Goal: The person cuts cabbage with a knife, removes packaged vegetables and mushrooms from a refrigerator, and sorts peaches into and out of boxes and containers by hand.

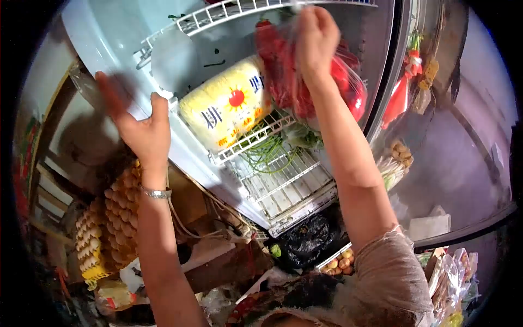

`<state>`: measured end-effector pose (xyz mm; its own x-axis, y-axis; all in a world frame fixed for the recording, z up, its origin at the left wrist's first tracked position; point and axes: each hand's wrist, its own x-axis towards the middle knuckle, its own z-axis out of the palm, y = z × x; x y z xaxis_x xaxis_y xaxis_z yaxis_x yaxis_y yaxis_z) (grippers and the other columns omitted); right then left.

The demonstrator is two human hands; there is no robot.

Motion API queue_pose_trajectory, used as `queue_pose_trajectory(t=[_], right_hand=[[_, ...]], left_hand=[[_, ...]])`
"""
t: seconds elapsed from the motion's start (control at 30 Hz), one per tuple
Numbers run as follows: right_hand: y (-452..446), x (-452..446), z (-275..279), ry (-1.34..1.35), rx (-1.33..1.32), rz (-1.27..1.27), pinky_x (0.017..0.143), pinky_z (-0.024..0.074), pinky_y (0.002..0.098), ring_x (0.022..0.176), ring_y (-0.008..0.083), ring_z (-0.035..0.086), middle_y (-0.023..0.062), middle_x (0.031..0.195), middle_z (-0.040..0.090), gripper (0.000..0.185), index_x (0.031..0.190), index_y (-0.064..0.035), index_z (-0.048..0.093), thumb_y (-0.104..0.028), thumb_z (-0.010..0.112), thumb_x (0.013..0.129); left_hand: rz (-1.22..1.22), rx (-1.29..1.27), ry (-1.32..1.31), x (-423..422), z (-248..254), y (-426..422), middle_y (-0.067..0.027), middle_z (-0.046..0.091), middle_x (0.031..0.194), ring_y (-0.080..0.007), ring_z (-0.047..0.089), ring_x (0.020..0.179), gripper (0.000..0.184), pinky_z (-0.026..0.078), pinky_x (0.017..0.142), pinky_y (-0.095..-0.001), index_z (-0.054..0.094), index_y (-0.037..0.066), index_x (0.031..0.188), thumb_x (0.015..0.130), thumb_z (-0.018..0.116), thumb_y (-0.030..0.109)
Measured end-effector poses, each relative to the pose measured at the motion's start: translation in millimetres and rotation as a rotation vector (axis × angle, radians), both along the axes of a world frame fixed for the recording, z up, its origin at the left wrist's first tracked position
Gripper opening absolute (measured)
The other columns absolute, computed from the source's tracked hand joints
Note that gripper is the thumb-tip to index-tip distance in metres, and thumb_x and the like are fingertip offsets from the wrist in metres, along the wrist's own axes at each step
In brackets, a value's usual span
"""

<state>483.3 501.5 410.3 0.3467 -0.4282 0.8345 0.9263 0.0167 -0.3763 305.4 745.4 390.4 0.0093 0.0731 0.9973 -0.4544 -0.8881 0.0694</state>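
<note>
My right hand (318,46) is closed on the top of a clear plastic bag of red produce (346,82), which looks like red peppers. The bag is at the right side of an upright fridge's wire shelf (256,136). Beside it on that shelf lies a yellow-white printed package (223,106) with a red sun on it. My left hand (143,128) is off the fridge's left edge, fingers and thumb spread, with nothing in it. Green stalks (269,150) and a leafy vegetable (301,135) lie under the shelf.
The fridge's glass door (452,152) stands swung out on the right. An upper wire rack (218,15) crosses above the bag. Stacked egg trays (111,218) stand at lower left. A black plastic bag (308,240) and onion-like round produce (340,263) sit below the fridge.
</note>
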Motion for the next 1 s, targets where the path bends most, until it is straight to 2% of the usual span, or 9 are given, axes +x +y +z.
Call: queue_pose_trajectory(t=[0.13, 0.2, 0.27, 0.5, 0.6, 0.7, 0.8, 0.93, 1.0], right_hand=[[27.3, -21.2, -9.2, 0.125, -0.266, -0.079, 0.067, 0.0499, 0.0421, 0.075, 0.0398, 0.062, 0.024, 0.083, 0.065, 0.025, 0.092, -0.0008, 0.064, -0.024, 0.056, 0.092], [26.8, -60.0, -12.9, 0.182, -0.528, -0.063, 0.072, 0.0486, 0.0485, 0.078, 0.0438, 0.061, 0.0222, 0.08, 0.064, 0.023, 0.088, -0.0037, 0.063, -0.025, 0.054, 0.089], [30.5, -69.1, -26.2, -0.167, -0.702, -0.248, 0.074, 0.0459, 0.0491, 0.072, 0.0422, 0.06, 0.0179, 0.073, 0.063, 0.02, 0.084, -0.0065, 0.062, -0.024, 0.053, 0.085], [15.0, -47.4, -19.6, -0.191, -0.909, 0.021, 0.072, 0.0469, 0.0463, 0.067, 0.0382, 0.061, 0.0148, 0.068, 0.063, 0.021, 0.077, -0.0103, 0.063, -0.029, 0.054, 0.08], [7.8, 4.3, -9.0, 0.013, -0.805, 0.116, 0.068, 0.0524, 0.0471, 0.076, 0.0409, 0.064, 0.0198, 0.079, 0.066, 0.031, 0.088, -0.0083, 0.069, -0.034, 0.052, 0.084], [-2.6, 14.7, -7.4, 0.056, -0.898, -0.253, 0.073, 0.0522, 0.0492, 0.082, 0.0412, 0.065, 0.0189, 0.086, 0.068, 0.03, 0.101, -0.0078, 0.067, -0.03, 0.052, 0.088], [-6.4, -0.5, -17.7, 0.066, -1.143, -0.343, 0.073, 0.0517, 0.0478, 0.082, 0.0436, 0.063, 0.0239, 0.085, 0.066, 0.035, 0.115, -0.0066, 0.059, -0.029, 0.057, 0.088], [-29.2, 1.9, -6.2, 0.004, -1.17, -0.188, 0.075, 0.0515, 0.0472, 0.086, 0.0442, 0.063, 0.0253, 0.09, 0.066, 0.047, 0.126, -0.0047, 0.053, -0.026, 0.064, 0.086], [-52.4, -2.7, 1.8, -0.005, -1.188, -0.176, 0.086, 0.0516, 0.0466, 0.098, 0.0418, 0.064, 0.0259, 0.106, 0.066, 0.059, 0.134, -0.0054, 0.049, -0.029, 0.068, 0.084]], left_hand=[[0.085, 0.015, 0.025, -6.8, 1.3, -3.8, -0.0233, 0.023, 0.157, -0.0342, 0.026, 0.145, 0.081, 0.022, 0.118, -0.0403, 0.02, -0.006, 0.15, 0.081, 0.059, 0.01], [0.089, 0.007, 0.023, -7.3, 1.6, -5.0, -0.0235, 0.023, 0.157, -0.0345, 0.026, 0.145, 0.081, 0.022, 0.117, -0.0408, 0.02, -0.006, 0.15, 0.081, 0.059, 0.01], [0.093, 0.011, 0.019, -6.4, 2.3, -4.5, -0.0237, 0.023, 0.157, -0.0347, 0.026, 0.145, 0.081, 0.023, 0.117, -0.0413, 0.021, -0.006, 0.15, 0.081, 0.059, 0.01], [0.096, -0.045, 0.059, -5.8, 3.4, -6.5, -0.0238, 0.023, 0.157, -0.0347, 0.026, 0.145, 0.082, 0.022, 0.118, -0.0418, 0.02, -0.006, 0.15, 0.081, 0.059, 0.011], [0.092, -0.009, 0.048, -6.5, 1.4, -5.0, -0.0239, 0.022, 0.157, -0.0349, 0.025, 0.145, 0.082, 0.02, 0.118, -0.0417, 0.019, -0.006, 0.15, 0.081, 0.059, 0.011], [0.106, 0.011, 0.035, -6.1, 2.0, -3.5, -0.0244, 0.022, 0.157, -0.0354, 0.025, 0.145, 0.082, 0.02, 0.118, -0.0423, 0.019, -0.006, 0.15, 0.081, 0.059, 0.011], [0.079, 0.004, 0.03, -4.5, 1.6, -2.0, -0.025, 0.022, 0.157, -0.0358, 0.024, 0.145, 0.082, 0.019, 0.118, -0.0427, 0.019, -0.007, 0.15, 0.081, 0.06, 0.012], [0.105, 0.049, 0.041, -5.7, 0.8, 0.9, -0.0248, 0.019, 0.158, -0.0353, 0.019, 0.147, 0.083, 0.017, 0.119, -0.0426, 0.016, -0.004, 0.151, 0.083, 0.061, 0.012], [0.096, 0.044, 0.058, -6.3, 0.2, 0.4, -0.0244, 0.016, 0.159, -0.0346, 0.015, 0.148, 0.086, 0.014, 0.119, -0.0427, 0.014, -0.002, 0.153, 0.084, 0.063, 0.011]])
